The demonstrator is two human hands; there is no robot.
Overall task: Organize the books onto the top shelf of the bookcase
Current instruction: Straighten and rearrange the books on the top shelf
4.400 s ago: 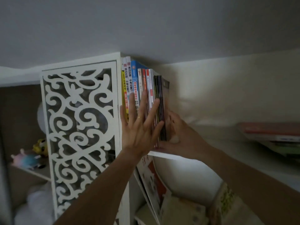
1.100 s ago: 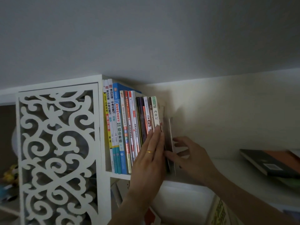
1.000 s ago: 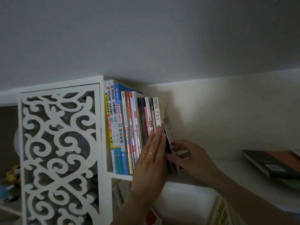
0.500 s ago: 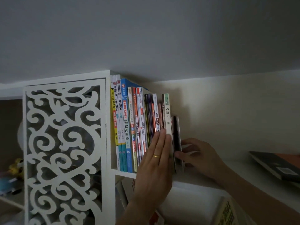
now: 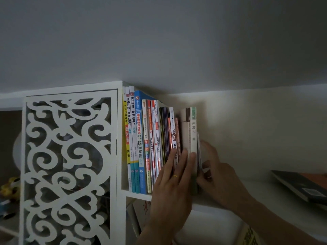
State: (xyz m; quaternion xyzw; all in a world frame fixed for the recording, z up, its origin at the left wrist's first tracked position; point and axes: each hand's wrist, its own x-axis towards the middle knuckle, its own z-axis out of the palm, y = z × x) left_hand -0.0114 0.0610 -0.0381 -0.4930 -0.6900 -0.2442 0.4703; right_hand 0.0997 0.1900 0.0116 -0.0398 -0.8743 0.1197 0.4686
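A row of upright books (image 5: 141, 138) stands at the left end of the white top shelf (image 5: 138, 197), tight against the bookcase's side wall. My left hand (image 5: 173, 181), a ring on one finger, lies flat with fingers together against the spines of the rightmost books. My right hand (image 5: 215, 175) is beside the row's right end, its fingers on a thin dark book (image 5: 199, 151) pressed against the pale green-topped book (image 5: 193, 138).
A white carved fretwork panel (image 5: 70, 165) fills the left. A dark book (image 5: 300, 186) lies flat on the shelf at far right. More books lean in the compartment below (image 5: 143, 214). Toys (image 5: 8, 188) sit at far left.
The thin dark book has been pushed in tighter against the row's right end. Both hands stay at the row; the view has shifted slightly.
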